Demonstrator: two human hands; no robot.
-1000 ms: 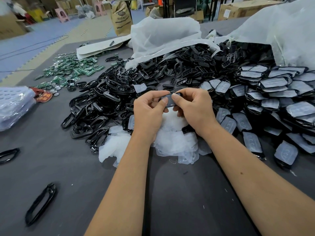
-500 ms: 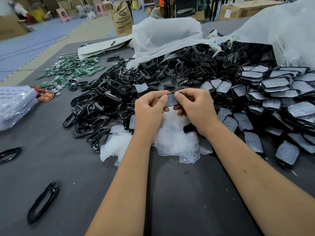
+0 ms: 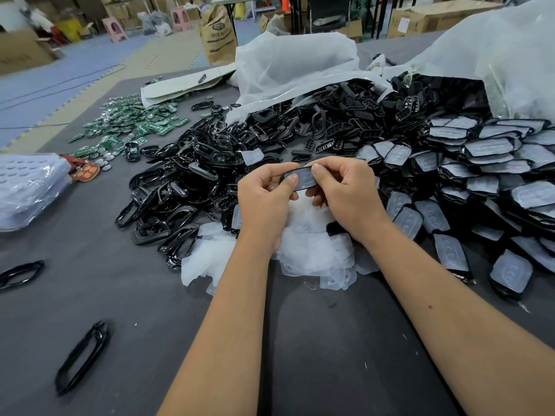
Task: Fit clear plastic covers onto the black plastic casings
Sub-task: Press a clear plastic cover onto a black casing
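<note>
Both hands hold one black casing (image 3: 304, 179) with a clear cover lying on its face, above the table's middle. My left hand (image 3: 265, 202) pinches its left end with the thumb on top. My right hand (image 3: 345, 193) pinches its right end, thumb pressing on the cover. Under the hands lies a heap of loose clear covers (image 3: 306, 250). A big pile of bare black casings (image 3: 210, 169) spreads to the left and behind. Casings with covers on them (image 3: 486, 175) are stacked to the right.
White plastic bags (image 3: 300, 70) spill parts at the back. Green circuit boards (image 3: 132, 124) lie at the back left. A clear bag (image 3: 27, 187) sits at the left edge. Single black frames (image 3: 81, 358) (image 3: 21, 273) lie on the grey table (image 3: 330, 355) near me.
The hands have stayed in place on the casing. Both thumbs have shifted slightly along the cover.
</note>
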